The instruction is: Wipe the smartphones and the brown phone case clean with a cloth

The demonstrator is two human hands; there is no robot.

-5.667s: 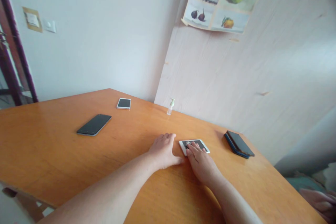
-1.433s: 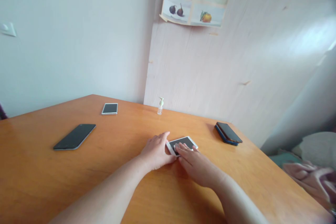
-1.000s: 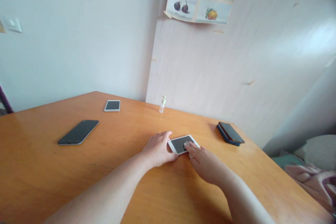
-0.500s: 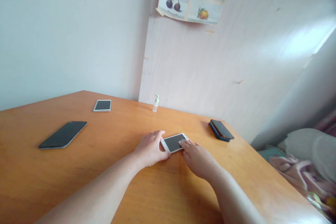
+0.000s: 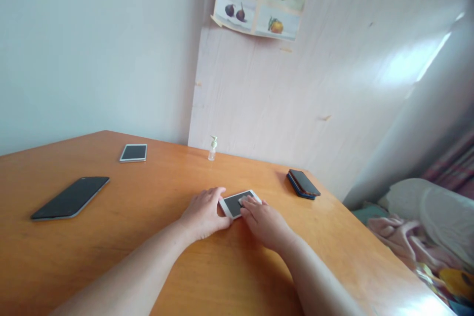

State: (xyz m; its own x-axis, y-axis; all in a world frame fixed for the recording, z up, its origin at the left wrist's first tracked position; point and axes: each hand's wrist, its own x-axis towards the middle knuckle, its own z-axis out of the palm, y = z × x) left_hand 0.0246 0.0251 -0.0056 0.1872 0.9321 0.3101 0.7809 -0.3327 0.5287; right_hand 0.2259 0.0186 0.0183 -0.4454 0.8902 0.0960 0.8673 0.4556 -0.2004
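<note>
A white phone with a dark screen (image 5: 232, 206) lies face up on the wooden table. My left hand (image 5: 206, 213) grips its left end between thumb and fingers, keeping it flat on the tabletop. Under the fingertips of my right hand (image 5: 263, 221) is a small whitish pad or folded cloth (image 5: 242, 199), pressed onto the screen. Those fingers are together and cover part of the pad and the phone's right end. What the pad is made of cannot be made out.
A large black phone (image 5: 72, 198) and a white tablet-like device (image 5: 134, 152) lie at the left. At the back stands a small clear pump bottle (image 5: 212, 149). Stacked dark phones (image 5: 302, 184) lie near the table's right edge. Beyond it is crumpled pink fabric (image 5: 400, 237).
My right hand has slid the pad leftward over the screen. My left hand keeps its grip on the phone. The whole view has shifted slightly, with most table items appearing farther left.
</note>
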